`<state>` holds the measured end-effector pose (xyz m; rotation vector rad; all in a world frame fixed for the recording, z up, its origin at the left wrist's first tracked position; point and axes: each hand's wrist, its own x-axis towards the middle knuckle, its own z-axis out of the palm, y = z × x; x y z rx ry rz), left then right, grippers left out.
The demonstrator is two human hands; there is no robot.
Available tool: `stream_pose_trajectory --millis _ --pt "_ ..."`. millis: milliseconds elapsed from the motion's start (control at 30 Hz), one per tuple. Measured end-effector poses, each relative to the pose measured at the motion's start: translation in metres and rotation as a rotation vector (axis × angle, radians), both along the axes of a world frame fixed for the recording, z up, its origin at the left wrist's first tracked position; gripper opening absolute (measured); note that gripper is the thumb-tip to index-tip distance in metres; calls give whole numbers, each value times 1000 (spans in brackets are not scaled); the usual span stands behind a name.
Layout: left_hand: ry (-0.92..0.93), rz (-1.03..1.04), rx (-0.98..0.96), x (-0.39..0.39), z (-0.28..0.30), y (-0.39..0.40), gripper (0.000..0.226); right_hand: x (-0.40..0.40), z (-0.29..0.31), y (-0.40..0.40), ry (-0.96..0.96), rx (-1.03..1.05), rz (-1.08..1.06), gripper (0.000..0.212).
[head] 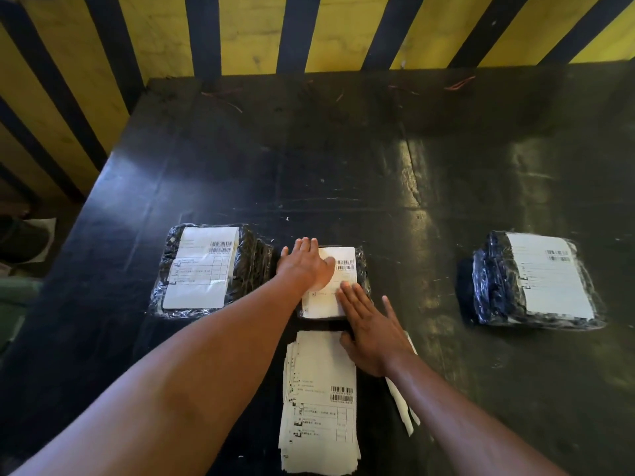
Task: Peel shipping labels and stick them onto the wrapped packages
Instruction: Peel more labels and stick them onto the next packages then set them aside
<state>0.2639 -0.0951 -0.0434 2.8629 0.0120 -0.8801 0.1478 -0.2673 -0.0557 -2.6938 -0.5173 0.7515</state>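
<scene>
Three packages wrapped in glossy black plastic film are laid in a row on a dark, scuffed table (412,166). The left package (247,266) is flat and wide, and a white shipping label (201,269) with barcodes and a ruled grid is stuck on its top. The right package (494,286) is bulkier and crinkled, and its label (549,276) is seen at a slant. The middle package (362,266) is the smallest and is nearly covered by its own label (343,266).

Both hands are laid flat, fingers extended, nothing gripped. The left hand (305,264) is pressed on the upper left of the middle label, with fingertips past the package's far edge. The right hand (371,328) is spread over the label's lower right corner, its heel over the table nearer the camera.

A stack of unpeeled label sheets (319,400) is placed just below the middle package, close to the right wrist. Strips of white backing paper (402,403) are partly hidden beneath the right forearm.

Label print is too small to be read. Much of the middle label is covered by the hands. A yellow and black striped wall (247,29) is seen behind the table. Objects at the left frame edge are blurred and not identifiable.
</scene>
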Motion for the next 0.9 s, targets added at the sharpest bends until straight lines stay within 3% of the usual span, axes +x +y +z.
stream_pose_trajectory --millis 67,133,200,267,333,433,533,667,900 --pt "1 96 -44 -14 -1 8 76 3 1 -1 28 55 -24 81" --pt "-52 214 -181 -42 -5 17 83 4 4 -1 45 265 -159 78" --pt "-102 378 -380 -71 -14 23 87 5 5 -2 -56 446 -430 73" --pt "-96 541 -489 -91 -24 23 85 10 5 -1 -199 483 -706 66" --pt "-54 683 -531 -100 -33 21 82 21 5 4 -112 469 -868 64" --pt "-24 829 -605 -95 -32 19 77 38 4 14 140 426 -904 51" --pt "-26 818 -645 -88 -14 16 62 47 13 14 199 427 -967 53" --pt "-165 731 -647 -83 24 7 63 44 43 0 186 477 -1048 64" --pt "-221 623 -836 -77 88 -65 65 16 97 -74 -203 565 -1135 72"
